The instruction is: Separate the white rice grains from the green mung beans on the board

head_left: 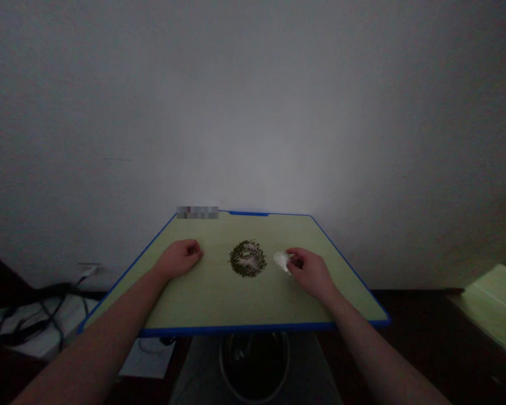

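A roundish pile of small green-brown grains [239, 264] lies mid-table, with whitish granules [249, 262] over its middle. Left of it, my left hand [180, 259] rests on the tabletop with its fingers curled in and thumb against them; what is inside, if anything, is hidden. On the other side, my right hand [311, 271] pinches a small shiny see-through piece of plastic [281, 260], perhaps a scoop or a bag. The plastic points toward the pile, a short gap away from it. Its far end is covered by my fingers.
The pale yellow-green tabletop [219, 304] has a blue edge and stands against a grey wall [253, 112]. Below its front edge is a dark round bowl [255, 365]. Cables [54, 315] and white sheets lie at the lower left. A pale surface [495, 304] is at the right.
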Demonstrator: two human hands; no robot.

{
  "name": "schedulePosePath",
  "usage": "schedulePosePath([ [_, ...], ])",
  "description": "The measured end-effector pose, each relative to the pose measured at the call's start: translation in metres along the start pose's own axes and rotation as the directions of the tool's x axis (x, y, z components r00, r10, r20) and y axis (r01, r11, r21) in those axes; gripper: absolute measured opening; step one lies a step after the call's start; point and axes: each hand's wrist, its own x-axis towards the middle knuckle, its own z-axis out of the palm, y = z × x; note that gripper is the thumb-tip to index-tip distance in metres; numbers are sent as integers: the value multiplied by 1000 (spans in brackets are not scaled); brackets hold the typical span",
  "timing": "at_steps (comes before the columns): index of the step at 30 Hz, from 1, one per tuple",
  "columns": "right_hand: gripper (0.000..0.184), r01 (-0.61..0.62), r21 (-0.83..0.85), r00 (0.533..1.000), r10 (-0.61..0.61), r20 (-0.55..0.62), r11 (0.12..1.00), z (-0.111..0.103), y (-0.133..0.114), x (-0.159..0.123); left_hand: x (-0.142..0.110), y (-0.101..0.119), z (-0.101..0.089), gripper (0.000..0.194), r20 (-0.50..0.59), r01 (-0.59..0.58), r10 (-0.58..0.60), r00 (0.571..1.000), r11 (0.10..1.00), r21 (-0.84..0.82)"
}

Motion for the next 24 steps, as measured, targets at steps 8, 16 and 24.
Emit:
schedulePosePath([
  [8, 31, 8, -113, 999, -4, 42, 994, 16, 6, 5, -1, 2, -2, 24, -4, 19, -20, 1000, 999, -30],
  [16, 31, 46, -150, 999, -44, 19, 988, 19, -3, 3, 0, 1, 0, 23, 2, 6, -6, 1000, 1000, -14],
  [24, 32, -49, -205, 990, 21, -138, 978, 13, 6, -5, -2, -1, 1, 23, -10, -6, 5, 1000, 1000, -9],
])
